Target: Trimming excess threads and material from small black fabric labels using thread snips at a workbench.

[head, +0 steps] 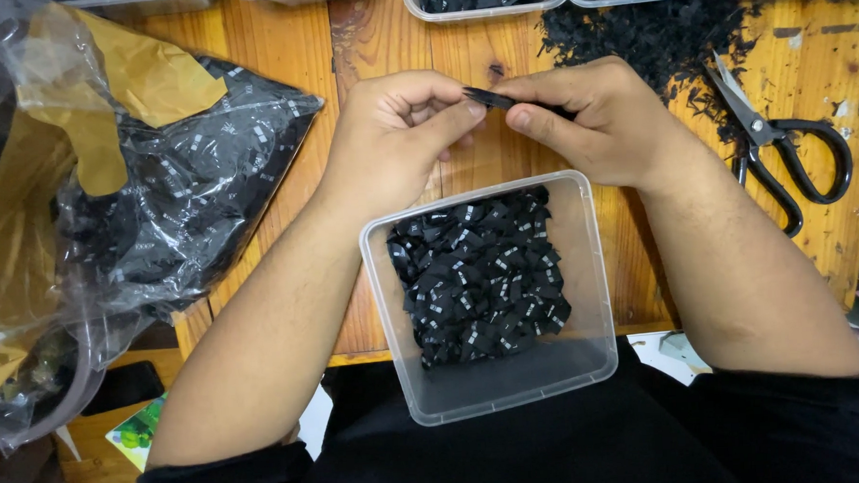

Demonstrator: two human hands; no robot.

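While both hands meet above the wooden table (pixel 276 45), the left hand (pixel 391 137) and the right hand (pixel 588 119) pinch a small black woven fabric label (pixel 488 98) between thumbs and fingertips, each closed on one end, apparently to fold it flat. Directly below sits a clear square plastic container (pixel 580 360) of similar black labels, close enough to catch it. Black-handled scissors (pixel 783 154) lie at right beside dark fabric trimmings (pixel 652 39); a clear plastic bag (pixel 148 205) of labels rests at left.

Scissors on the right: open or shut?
Open. The scissors lie on the wooden table with blades slightly parted and the two black handle loops spread, beside black scraps.
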